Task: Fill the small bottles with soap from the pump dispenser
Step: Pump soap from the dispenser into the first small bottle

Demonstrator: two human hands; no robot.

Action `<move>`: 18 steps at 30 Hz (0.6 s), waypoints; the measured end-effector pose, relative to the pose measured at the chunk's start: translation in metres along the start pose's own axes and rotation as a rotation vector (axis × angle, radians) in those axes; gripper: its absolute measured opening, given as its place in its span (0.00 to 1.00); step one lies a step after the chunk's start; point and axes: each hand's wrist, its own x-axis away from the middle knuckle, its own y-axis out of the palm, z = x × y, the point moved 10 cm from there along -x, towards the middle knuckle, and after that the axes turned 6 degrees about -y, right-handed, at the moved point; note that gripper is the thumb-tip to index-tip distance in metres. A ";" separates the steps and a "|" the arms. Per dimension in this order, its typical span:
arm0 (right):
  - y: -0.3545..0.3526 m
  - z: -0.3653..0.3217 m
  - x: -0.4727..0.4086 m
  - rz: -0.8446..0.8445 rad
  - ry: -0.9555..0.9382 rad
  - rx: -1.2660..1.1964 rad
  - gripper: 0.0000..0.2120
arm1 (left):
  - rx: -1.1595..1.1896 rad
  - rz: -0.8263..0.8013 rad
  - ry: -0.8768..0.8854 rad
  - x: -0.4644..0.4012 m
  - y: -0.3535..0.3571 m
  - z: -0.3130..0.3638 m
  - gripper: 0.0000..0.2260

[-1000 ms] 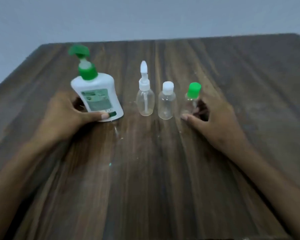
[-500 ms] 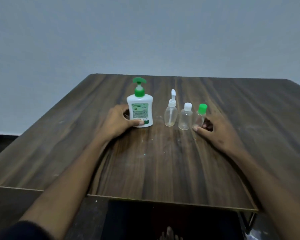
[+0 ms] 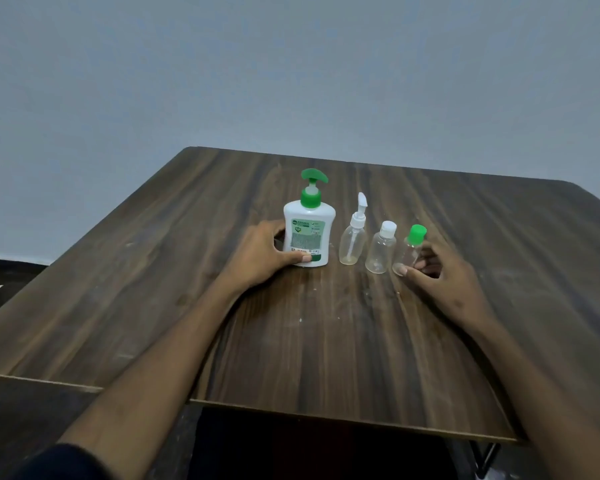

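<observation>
Pump dispenser (image 3: 309,233): a white bottle with a green pump head stood upright a little left of the frame's centre, on the dark wood-grain table (image 3: 326,341); its printed label faced the camera.
Left hand (image 3: 262,256): its grip was wrapped around the dispenser's lower body, thumb across the front near the base and fingers hidden behind the bottle's left side.
Spray bottle (image 3: 352,242): small, clear, with a tall white nozzle top; it stood upright just right of the dispenser, apart from it.
White-capped bottle (image 3: 381,250): small and clear, upright, just right of the spray bottle, in the middle of the row of three.
Green-capped bottle (image 3: 410,251): the smallest, clear, at the right end of the row, close beside the white-capped one and leaning slightly to the right.
Right hand (image 3: 445,284): its grip was curled around the green-capped bottle's lower half, thumb tip in front near the base and fingers on the far right side.
Contents: the three small bottles looked clear; any liquid inside could not be made out.
Arms: both forearms reached in from the lower corners of the frame; a dark sleeve (image 3: 59,460) showed at lower left.
Background: a plain grey wall (image 3: 291,71) filled the upper half.
</observation>
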 end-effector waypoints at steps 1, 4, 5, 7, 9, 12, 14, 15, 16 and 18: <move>-0.001 0.001 -0.001 0.006 0.003 -0.003 0.18 | -0.006 0.000 0.003 -0.001 0.001 0.000 0.20; 0.001 0.002 -0.003 -0.002 -0.001 0.022 0.18 | -0.033 0.009 0.003 -0.002 0.000 -0.003 0.21; 0.001 0.001 -0.003 -0.009 -0.003 0.048 0.18 | -0.038 0.006 0.004 -0.003 0.000 -0.003 0.21; 0.002 0.001 -0.004 -0.020 0.002 0.082 0.16 | -0.045 -0.004 0.010 -0.003 0.000 -0.001 0.22; 0.002 -0.004 -0.006 -0.027 0.003 0.109 0.14 | -0.053 -0.017 0.020 -0.001 0.000 0.002 0.23; -0.005 -0.007 0.000 0.003 0.034 0.093 0.14 | -0.053 0.039 -0.001 0.005 -0.018 0.005 0.26; -0.014 -0.016 0.015 0.030 0.042 0.074 0.16 | -0.088 0.171 -0.008 0.016 -0.047 0.012 0.29; -0.018 -0.023 0.024 0.040 0.043 0.075 0.16 | -0.094 0.266 0.007 0.027 -0.063 0.020 0.29; -0.018 -0.031 0.032 0.041 0.037 0.078 0.15 | -0.072 0.354 0.041 0.042 -0.075 0.033 0.28; -0.009 -0.054 0.045 0.026 -0.003 0.109 0.13 | 0.017 0.375 0.122 0.073 -0.072 0.064 0.23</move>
